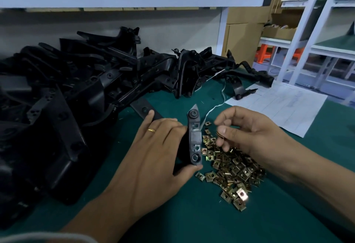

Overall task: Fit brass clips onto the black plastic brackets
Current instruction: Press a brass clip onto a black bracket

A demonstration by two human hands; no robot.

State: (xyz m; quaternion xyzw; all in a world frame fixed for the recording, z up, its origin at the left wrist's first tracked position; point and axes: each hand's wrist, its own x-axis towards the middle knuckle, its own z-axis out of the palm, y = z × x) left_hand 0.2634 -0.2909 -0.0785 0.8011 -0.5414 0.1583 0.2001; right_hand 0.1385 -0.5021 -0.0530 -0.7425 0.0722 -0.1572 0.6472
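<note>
The left hand (153, 146) grips one black bracket (194, 139) upright, fingers curled round it, just left of the heap of brass clips (232, 168) on the green table (192, 219); the right hand (247, 133) pinches a clip (220, 134) between thumb and fingertips, near the bracket; more brackets (76, 93) lie piled at far left.

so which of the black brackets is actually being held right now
The narrow bracket standing upright in the left hand, beside the brass clips. All the others lie untouched in the pile on the table.
</note>
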